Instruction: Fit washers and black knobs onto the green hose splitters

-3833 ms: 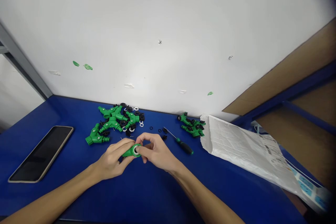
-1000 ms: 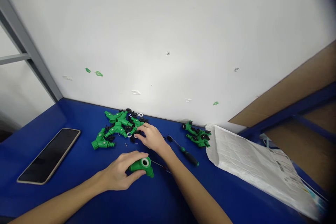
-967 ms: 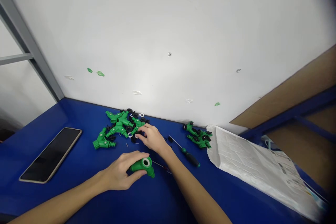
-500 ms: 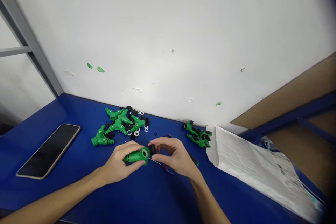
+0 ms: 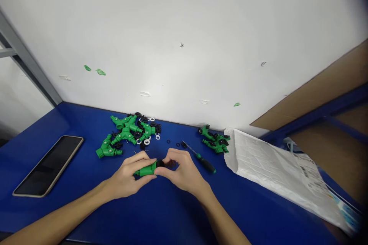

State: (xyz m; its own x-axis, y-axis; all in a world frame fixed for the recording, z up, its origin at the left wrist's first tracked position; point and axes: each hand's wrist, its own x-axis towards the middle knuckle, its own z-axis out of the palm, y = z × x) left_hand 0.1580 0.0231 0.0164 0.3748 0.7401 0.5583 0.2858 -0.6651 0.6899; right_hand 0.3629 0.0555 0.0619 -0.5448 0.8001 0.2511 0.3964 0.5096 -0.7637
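Both hands come together now: the left hand [image 5: 123, 179] clamps a green plastic hose connector [image 5: 145, 169], and the right hand [image 5: 184, 172] pinches a black plastic cap [image 5: 160, 164] against its end, no more apart.

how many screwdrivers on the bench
1: the screwdriver lies beyond and right of the right hand. Another could be hidden beneath that hand.

Soft glare brightens the white wall [image 5: 155, 69], while the wide-angle picture bends and darkens toward its edges.
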